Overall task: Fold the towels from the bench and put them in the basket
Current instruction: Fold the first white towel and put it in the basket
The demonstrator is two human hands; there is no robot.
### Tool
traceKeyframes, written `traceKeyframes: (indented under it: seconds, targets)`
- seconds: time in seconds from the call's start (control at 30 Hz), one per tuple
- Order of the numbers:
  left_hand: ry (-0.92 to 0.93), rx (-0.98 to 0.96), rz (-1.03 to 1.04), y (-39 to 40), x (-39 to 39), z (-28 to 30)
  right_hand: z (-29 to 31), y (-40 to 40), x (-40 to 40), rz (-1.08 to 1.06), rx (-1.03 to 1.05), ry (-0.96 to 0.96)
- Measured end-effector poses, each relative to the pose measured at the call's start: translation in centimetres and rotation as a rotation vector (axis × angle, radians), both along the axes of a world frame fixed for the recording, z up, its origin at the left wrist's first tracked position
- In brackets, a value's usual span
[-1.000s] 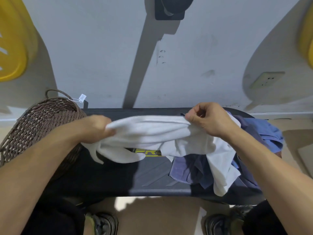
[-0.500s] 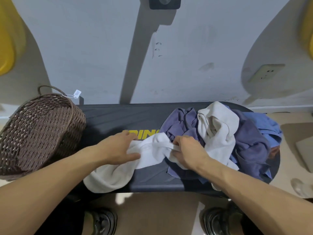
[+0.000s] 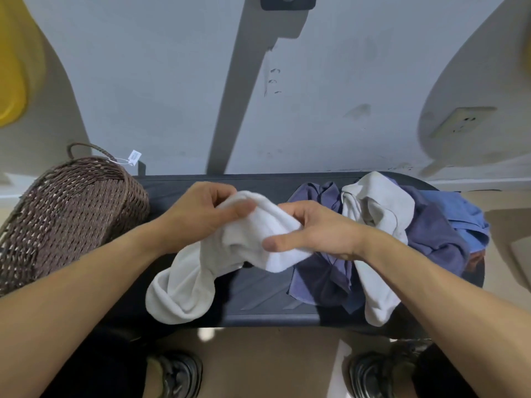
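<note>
A white towel [image 3: 195, 277] hangs bunched above the dark bench [image 3: 258, 297], its lower end drooping to the front edge. My left hand [image 3: 198, 216] grips its upper fold, thumb across the cloth. My right hand [image 3: 313, 231] holds the same towel from the right, thumb on top and fingers behind the fabric. On the bench's right half lies a heap of towels: purple-blue ones [image 3: 431, 234], a pale grey one [image 3: 376, 208] and a brighter blue one [image 3: 465, 216]. A brown woven basket [image 3: 66, 214] stands at the bench's left end, its inside hidden.
A grey wall rises right behind the bench, with a socket [image 3: 462, 122] at the right. A yellow object [image 3: 11, 81] hangs at the far left. My shoes [image 3: 178, 374] stand on the beige floor below the bench's front edge.
Both hands have lifted the white towel off the bench and drawn together, bunching it between them. A second ago it was stretched wide between my hands.
</note>
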State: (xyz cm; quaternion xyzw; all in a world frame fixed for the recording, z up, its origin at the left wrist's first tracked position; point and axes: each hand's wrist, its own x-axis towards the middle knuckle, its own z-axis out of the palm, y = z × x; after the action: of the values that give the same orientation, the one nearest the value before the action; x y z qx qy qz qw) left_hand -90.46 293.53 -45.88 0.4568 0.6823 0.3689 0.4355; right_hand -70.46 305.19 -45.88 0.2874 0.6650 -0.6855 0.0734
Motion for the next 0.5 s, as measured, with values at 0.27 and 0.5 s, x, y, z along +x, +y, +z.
traceKeyframes:
  seconds: [0.27,0.5]
  targets:
    - [-0.238,0.052,0.208,0.3,-0.7,1.9,-0.8,0.3,0.1,-0.32,-0.111,0.291]
    - [-0.201,0.12,0.347,0.7,-0.7,1.9,-0.2,1.1,0.0,-0.366,0.183,0.314]
